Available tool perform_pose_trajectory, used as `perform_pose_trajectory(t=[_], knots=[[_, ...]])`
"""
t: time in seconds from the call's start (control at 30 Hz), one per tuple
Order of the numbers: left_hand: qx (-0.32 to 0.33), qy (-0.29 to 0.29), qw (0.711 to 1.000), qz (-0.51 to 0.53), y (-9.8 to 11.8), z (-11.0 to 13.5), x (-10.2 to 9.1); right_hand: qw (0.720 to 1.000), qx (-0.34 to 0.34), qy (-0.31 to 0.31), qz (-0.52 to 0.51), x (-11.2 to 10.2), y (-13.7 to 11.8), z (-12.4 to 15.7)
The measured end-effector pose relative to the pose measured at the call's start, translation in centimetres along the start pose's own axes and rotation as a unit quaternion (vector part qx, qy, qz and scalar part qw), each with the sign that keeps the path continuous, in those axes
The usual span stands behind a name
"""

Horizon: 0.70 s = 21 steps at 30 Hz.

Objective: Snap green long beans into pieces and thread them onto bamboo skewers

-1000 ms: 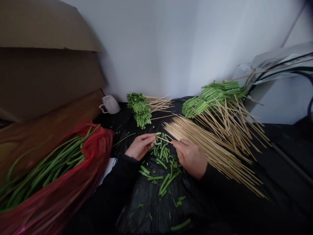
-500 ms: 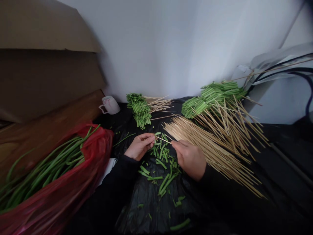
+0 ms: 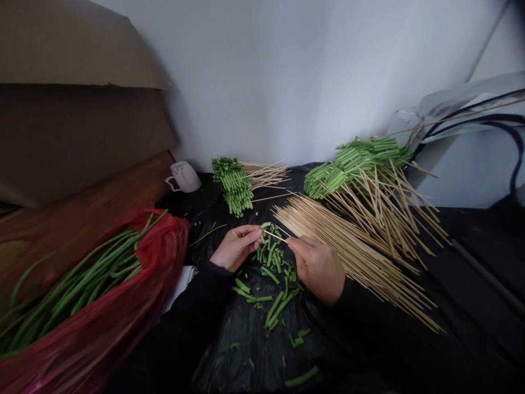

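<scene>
My left hand (image 3: 238, 246) is closed in a pinch, with a short green bean piece (image 3: 266, 225) showing at its fingertips. A thin bamboo skewer (image 3: 274, 236) spans the gap between my hands, its far end meeting the left fingertips. The fingers of my right hand (image 3: 318, 267) are wrapped round the skewer's other part. Whether the tip has entered the bean is hidden by the fingers. Cut green bean pieces (image 3: 279, 306) lie scattered below on black plastic sheeting (image 3: 246, 366). Just right of my right hand lies a pile of bare bamboo skewers (image 3: 369, 260).
Two stacks of skewered beans stand by the wall, a smaller left stack (image 3: 233, 186) and a larger right stack (image 3: 361, 161). A red plastic bag (image 3: 168, 257) holds long green beans (image 3: 98, 262). Also here are a white mug (image 3: 185, 178) and a cardboard box (image 3: 82, 120).
My left hand has shifted very slightly to the right, toward the right hand. The right hand and skewer look nearly the same.
</scene>
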State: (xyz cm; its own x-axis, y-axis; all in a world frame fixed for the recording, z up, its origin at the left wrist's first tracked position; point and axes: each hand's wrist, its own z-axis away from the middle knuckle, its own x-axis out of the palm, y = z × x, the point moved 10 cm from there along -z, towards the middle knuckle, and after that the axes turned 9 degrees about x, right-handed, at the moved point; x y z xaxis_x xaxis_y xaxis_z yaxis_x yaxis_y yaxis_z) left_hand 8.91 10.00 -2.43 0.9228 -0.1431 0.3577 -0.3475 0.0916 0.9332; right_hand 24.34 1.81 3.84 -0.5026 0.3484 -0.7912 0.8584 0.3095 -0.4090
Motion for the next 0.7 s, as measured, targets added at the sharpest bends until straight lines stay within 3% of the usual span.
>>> perform_pose_trajectory(t=[0.1, 0.27, 0.37, 0.47, 0.57, 0.7], knots=[[0.003, -0.004, 1.0, -0.008, -0.2, 0.3, 0.6, 1.0, -0.002, 0.0, 0.002, 0.1, -0.2, 0.0], [0.004, -0.067, 0.996, -0.059, -1.1, 1.2, 3.6, 1.0, -0.006, 0.001, 0.013, 0.2, -1.0, -0.1], [0.04, -0.083, 0.991, -0.097, 0.1, 1.0, 4.0, 1.0, -0.003, 0.028, 0.001, -0.5, -1.0, -0.3], [0.088, -0.051, 0.984, -0.145, 2.2, 0.1, 2.0, 0.998, 0.004, 0.065, -0.004, -1.5, -0.3, -0.5], [0.146, 0.034, 0.962, -0.229, 4.2, -0.6, -1.5, 0.996, 0.024, 0.09, -0.008, -2.4, 0.8, -0.6], [0.178, 0.029, 0.925, -0.336, 4.5, -1.0, -2.3, 0.996, 0.025, 0.085, -0.012, -2.4, 1.1, -0.6]])
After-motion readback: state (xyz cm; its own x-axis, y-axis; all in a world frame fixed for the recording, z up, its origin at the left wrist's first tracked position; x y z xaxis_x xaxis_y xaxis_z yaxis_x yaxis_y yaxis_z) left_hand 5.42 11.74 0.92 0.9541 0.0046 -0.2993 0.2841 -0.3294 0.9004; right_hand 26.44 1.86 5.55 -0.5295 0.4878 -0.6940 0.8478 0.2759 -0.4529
